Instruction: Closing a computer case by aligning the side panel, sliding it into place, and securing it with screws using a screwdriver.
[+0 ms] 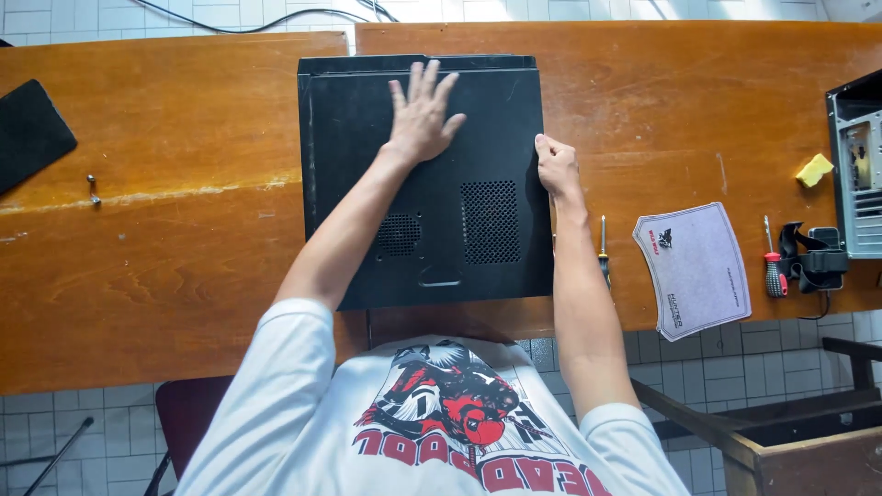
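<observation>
I am seeing the black computer case (427, 184) lying flat at the desk's (165, 248) far middle edge. My left hand (424, 115) is pressing open-palmed on its panel; my right hand (555, 165) is closing in a fist at its right edge. A screwdriver (604, 253) is lying just beside.

Hidden and cut-off parts, head view

Right hand (555, 165) fisted at the right edge of the black computer case (432, 230); whatever it grips is hidden inside the fist. Left hand (422, 115) flat on the panel, covering that patch. Right forearm hides part of the screwdriver with the dark handle (604, 253). Second open case (859, 165) cut by the right edge, insides too small to tell. Black pad (28, 133) cut by the left edge. Small metal piece (93, 190) too small to identify. Chair (188, 413) mostly hidden by the person's torso.
</observation>
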